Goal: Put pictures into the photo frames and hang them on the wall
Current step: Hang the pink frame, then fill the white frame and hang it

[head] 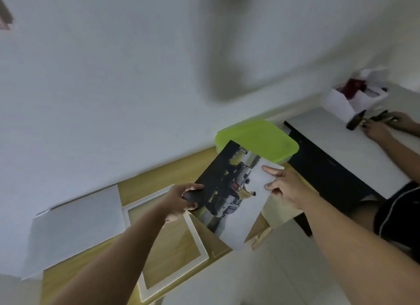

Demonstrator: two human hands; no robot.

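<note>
Pale wood forms the surface (159,175) on which a white photo frame (197,236) is laid flat and empty, the grain showing through its opening. A printed picture (231,191) is held in the air above the frame's far right corner, tilted, one lower corner overhanging the surface's edge. The picture's left edge is gripped by the left hand (184,197), its fingers curled round the paper; something dark is seen under the thumb, but what it is cannot be told. The right edge is pinched by the right hand (284,186), thumb and forefinger pressed onto the pale margin of the print. The printed scene is blurred, with dark shapes on the left and light tones on the right.

A white sheet (77,225) is laid left of the frame, against the white wall (113,77). A container with a lime-green lid (261,138) is set just beyond the picture, at the foot of the wall. To the right, a white surface (341,141) with a black front is occupied by a second person's hands (381,127), which are busy with small dark objects beside a white box (350,102).
</note>
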